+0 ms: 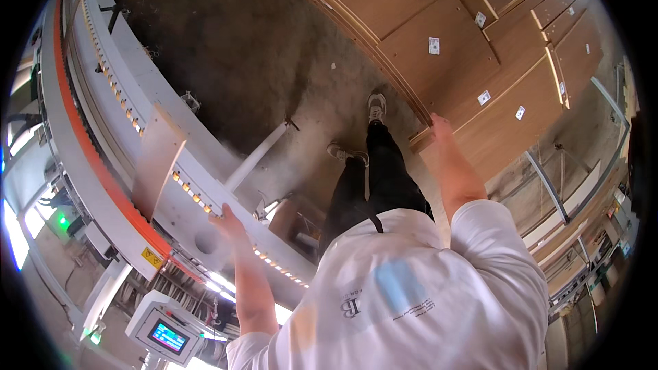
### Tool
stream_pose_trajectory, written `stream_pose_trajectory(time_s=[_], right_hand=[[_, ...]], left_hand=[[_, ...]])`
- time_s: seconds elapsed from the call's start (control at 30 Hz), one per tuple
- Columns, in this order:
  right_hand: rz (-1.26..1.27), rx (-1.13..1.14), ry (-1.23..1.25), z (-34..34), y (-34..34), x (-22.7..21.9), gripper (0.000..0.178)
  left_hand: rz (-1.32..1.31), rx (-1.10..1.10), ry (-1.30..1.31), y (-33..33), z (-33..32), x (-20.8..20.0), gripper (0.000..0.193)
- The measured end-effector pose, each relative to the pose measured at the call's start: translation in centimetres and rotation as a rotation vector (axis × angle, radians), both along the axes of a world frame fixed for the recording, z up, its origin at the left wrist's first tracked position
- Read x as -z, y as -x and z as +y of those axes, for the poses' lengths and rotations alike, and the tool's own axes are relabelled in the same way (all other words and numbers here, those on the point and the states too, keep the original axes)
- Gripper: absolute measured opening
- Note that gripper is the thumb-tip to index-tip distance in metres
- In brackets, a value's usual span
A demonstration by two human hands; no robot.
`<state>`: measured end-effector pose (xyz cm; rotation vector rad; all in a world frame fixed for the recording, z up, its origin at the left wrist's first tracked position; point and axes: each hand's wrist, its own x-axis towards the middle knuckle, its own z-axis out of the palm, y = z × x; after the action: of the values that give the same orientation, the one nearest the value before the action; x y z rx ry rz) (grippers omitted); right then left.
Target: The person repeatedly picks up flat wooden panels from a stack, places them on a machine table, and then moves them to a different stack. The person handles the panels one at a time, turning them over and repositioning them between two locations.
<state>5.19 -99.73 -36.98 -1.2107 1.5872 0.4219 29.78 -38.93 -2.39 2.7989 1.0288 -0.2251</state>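
My left hand (229, 222) rests at the roller-lined edge of a long machine (209, 157), fingers stretched out and holding nothing. Up the bed from it, a flat brown panel (159, 161) stands beside the machine's orange strip (113, 192). On the other side, my right hand (442, 127) is closed at the near edge of a brown panel (493, 120) on a large pile. Its fingertips are partly hidden by the hand itself. Small white labels (434, 46) lie on several of the piled panels.
A control box with a lit screen (168, 337) stands at the lower left, near a yellow warning sign (151, 257). A pale leg (257, 155) juts from the machine over the floor. Metal rails (548, 185) run below the pile at the right.
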Motion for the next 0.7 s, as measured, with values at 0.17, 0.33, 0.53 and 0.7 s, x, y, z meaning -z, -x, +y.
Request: stream_pose_trajectory(time_s=[0.17,0.33,0.53,0.7], right_hand=[[0.069,0.559,-0.131,0.0,-3.5,-0.5,0.066],[-0.038,0.685,-0.186,-0.5,-3.2,-0.3,0.076],[-0.121,0.553,-0.214,-0.7,-0.7,-5.2,0.074],[-0.662,0.809,-0.046,1.3,-5.2,-15.7,0.048]], left_hand=[[-0.091,0.006,-0.058,0.2,1.9,2.1,0.076],[-0.132,0.085,-0.135,1.3,3.7,3.0,0.074],[-0.010,0.035,-0.125,1.0,2.7,1.7,0.071],[-0.013,-0.017,-0.062,0.1,1.6,0.6,0.067]])
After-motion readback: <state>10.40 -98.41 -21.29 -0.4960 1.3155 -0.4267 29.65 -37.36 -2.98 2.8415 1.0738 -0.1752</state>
